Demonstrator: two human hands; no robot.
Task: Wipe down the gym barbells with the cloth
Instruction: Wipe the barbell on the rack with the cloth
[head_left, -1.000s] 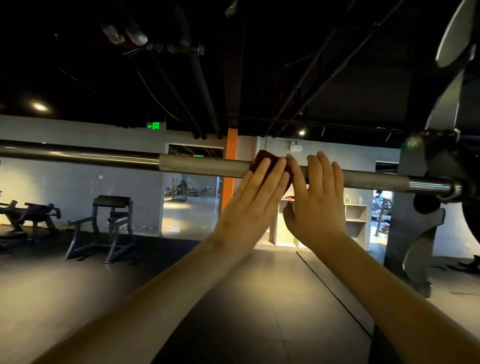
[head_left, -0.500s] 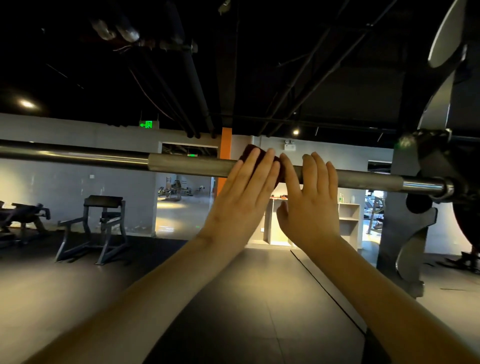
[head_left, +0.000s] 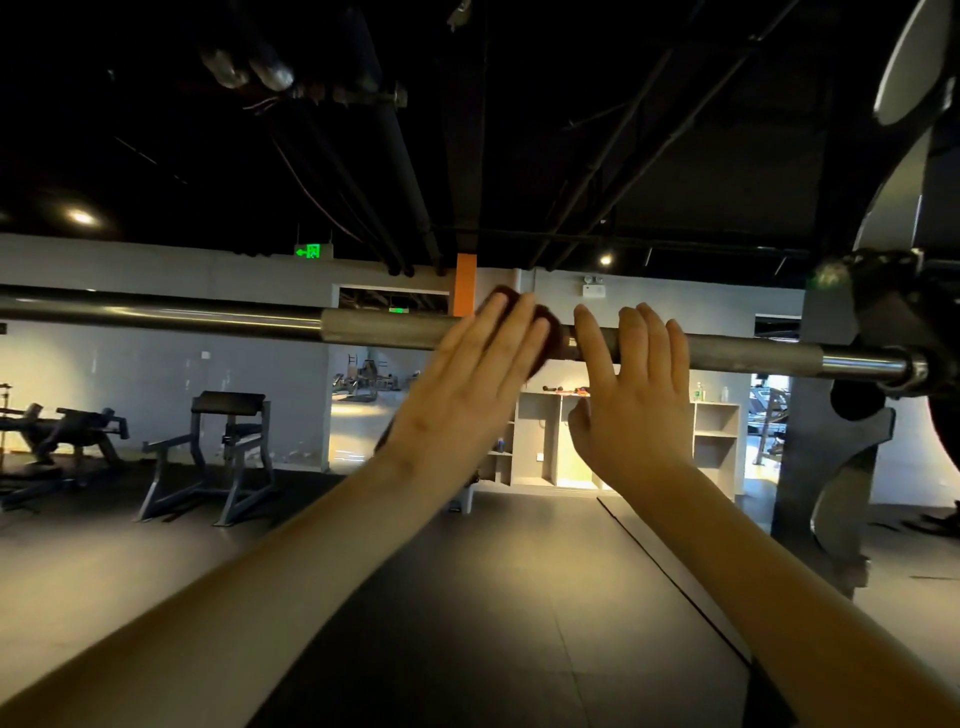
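Peeking cloth (head_left: 551, 339) lies beneath left grip (head_left: 467, 395) (on barbell (head_left: 374, 328)).

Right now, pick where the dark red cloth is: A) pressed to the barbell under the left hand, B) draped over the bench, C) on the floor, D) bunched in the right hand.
A: the cloth shows between the left hand and the barbell; the right hand lies on bare bar.

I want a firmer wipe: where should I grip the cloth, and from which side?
Grip the dark red cloth where it lies on the barbell, from the near side, under the left hand. The barbell is round and horizontal there, so wrapping over the top with the thumb beneath would likely clamp it.
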